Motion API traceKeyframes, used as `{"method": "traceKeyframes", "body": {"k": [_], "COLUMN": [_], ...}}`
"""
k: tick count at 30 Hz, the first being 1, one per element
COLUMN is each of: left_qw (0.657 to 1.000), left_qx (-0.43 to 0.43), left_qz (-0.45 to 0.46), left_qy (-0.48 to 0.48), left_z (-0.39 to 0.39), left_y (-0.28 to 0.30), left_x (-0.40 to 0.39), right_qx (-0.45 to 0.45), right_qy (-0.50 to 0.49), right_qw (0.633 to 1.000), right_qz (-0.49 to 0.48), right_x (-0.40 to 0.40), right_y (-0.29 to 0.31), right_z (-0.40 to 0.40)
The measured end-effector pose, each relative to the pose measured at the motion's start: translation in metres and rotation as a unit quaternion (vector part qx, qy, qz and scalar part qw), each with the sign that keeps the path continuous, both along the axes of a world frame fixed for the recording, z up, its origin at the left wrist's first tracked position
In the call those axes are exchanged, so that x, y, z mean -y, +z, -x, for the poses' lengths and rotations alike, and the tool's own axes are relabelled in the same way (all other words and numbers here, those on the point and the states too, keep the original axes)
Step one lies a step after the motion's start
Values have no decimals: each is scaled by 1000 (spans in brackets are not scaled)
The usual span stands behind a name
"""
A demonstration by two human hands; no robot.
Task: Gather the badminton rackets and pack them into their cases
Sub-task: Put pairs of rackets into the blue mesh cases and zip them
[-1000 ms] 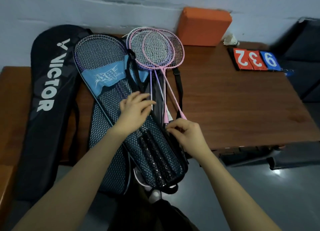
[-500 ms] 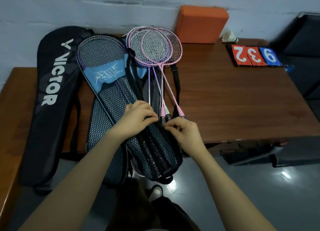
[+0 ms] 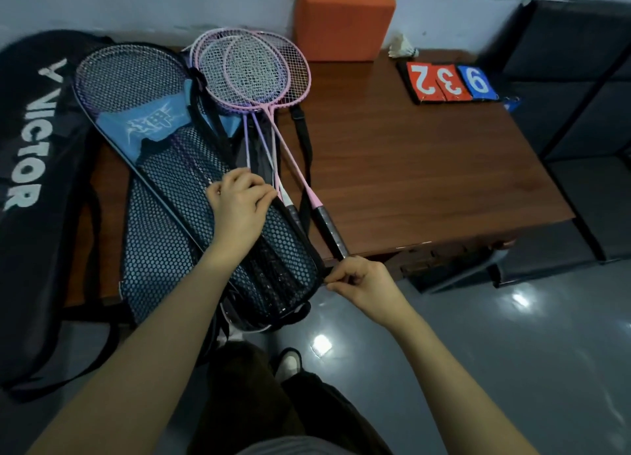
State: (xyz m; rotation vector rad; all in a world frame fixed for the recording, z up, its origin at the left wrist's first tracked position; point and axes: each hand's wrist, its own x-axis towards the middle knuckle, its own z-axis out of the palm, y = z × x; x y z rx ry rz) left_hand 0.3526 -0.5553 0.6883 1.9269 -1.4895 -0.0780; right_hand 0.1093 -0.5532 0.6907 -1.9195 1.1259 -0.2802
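Far left: long black fabric racket case with white "VICTOR" lettering [image 3: 30,167], draped over the left edge of the brown wooden bench [image 3: 409,167] and hanging toward the floor. Just beside it, overlapping: blue-and-black mesh racket case with a light-blue panel [image 3: 164,215], lying diagonally, racket head and dark grips visible through the mesh, lower end past the bench's front edge. Left hand [image 3: 239,205] resting on the upper side of that mesh case, fingers curled and closed on its right edge. Right of the left hand: three loose pink and lilac badminton rackets [image 3: 252,68], heads stacked and overlapping near the wall, shafts fanning down toward the front edge, black grips beside the mesh case. Right hand [image 3: 358,280] at the lower right edge of the mesh case, thumb and fingers pinched shut on something small there; what exactly, too small to tell. Further back: orange rectangular block [image 3: 343,20] against the wall. Right of it: white shuttlecock [image 3: 403,46], then red and blue flip score cards reading 2, 3, 9 [image 3: 450,82]. Far right: dark padded seating [image 3: 580,113].
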Motion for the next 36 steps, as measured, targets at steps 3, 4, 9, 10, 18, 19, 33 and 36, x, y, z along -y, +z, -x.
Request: {"method": "traceKeyframes", "body": {"k": [3, 4, 9, 10, 18, 19, 33, 36], "left_qw": [1000, 1000, 998, 995, 955, 954, 936, 944], "left_qx": [-8, -13, -53, -81, -126, -130, -261, -237], "left_qz": [-4, -9, -42, -51, -177, -179, 49, 76], "left_qy": [-7, -9, -10, 12, 201, 204, 231, 218], "left_z": [-2, -2, -5, -6, -20, -23, -34, -40], "left_y": [-2, -3, 0, 2, -21, -22, 6, 13], "left_x": [-3, -5, -16, -20, -66, -67, -67, -79], "right_qx": [15, 32, 67, 65, 18, 14, 141, 139], "right_qy": [-3, -11, -49, -50, -8, 3, 18, 38], "right_qw": [1000, 999, 995, 995, 995, 994, 987, 986], "right_qz": [12, 19, 58, 65, 101, 105, 77, 86], "right_x": [-2, -1, 7, 10, 36, 38, 26, 21], "right_y": [-1, 1, 9, 9, 12, 11, 30, 32], "right_z": [-2, -6, -36, -44, -110, -116, -155, -165]}}
